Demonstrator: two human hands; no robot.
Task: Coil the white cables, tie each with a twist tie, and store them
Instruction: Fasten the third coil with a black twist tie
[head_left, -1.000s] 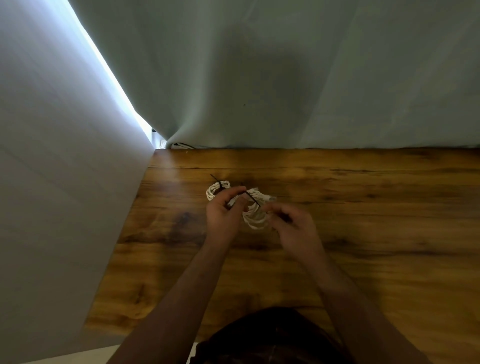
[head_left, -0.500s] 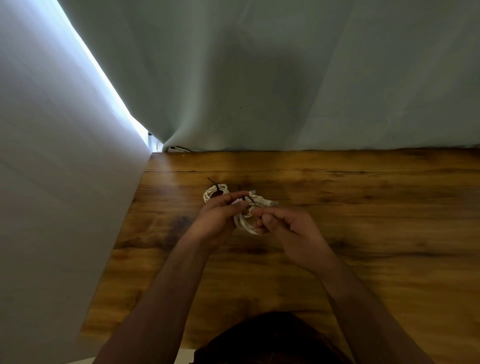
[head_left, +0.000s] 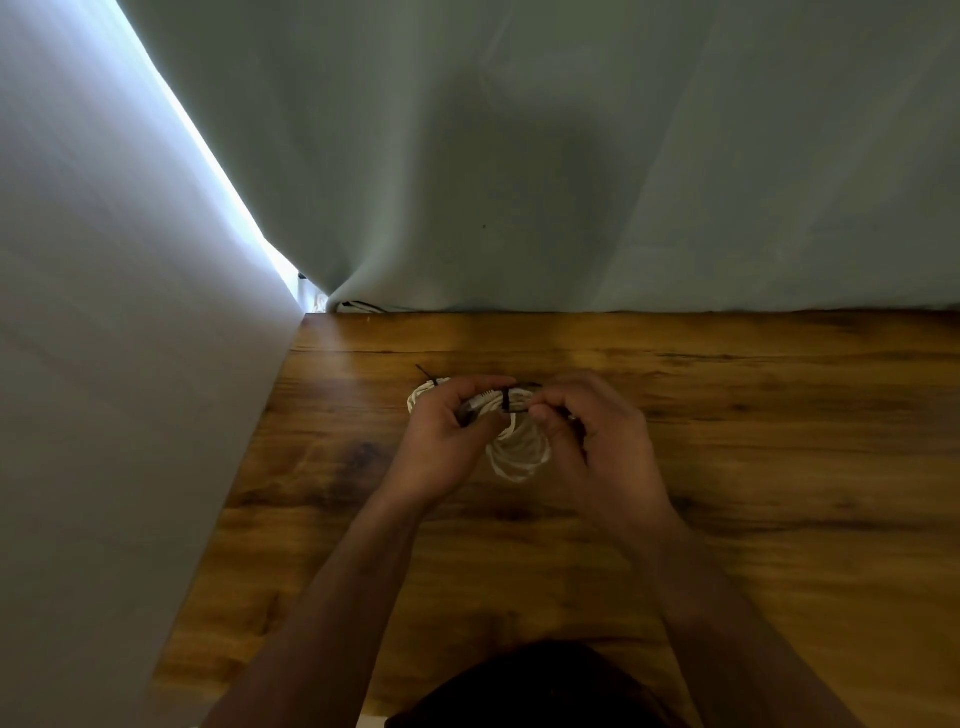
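1. Where the hands meet at frame centre, a coiled white cable (head_left: 519, 454) sits between them, over the bench (head_left: 753, 467).
2. Left hand (head_left: 441, 441) grips the coil's top; right hand (head_left: 597, 441) pinches the black twist tie (head_left: 505, 404) wrapped round it.
3. Just behind the left hand lies a second tied coil (head_left: 422, 397).

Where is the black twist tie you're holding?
In the head view, the black twist tie wraps the white cable coil between the left hand and right hand.
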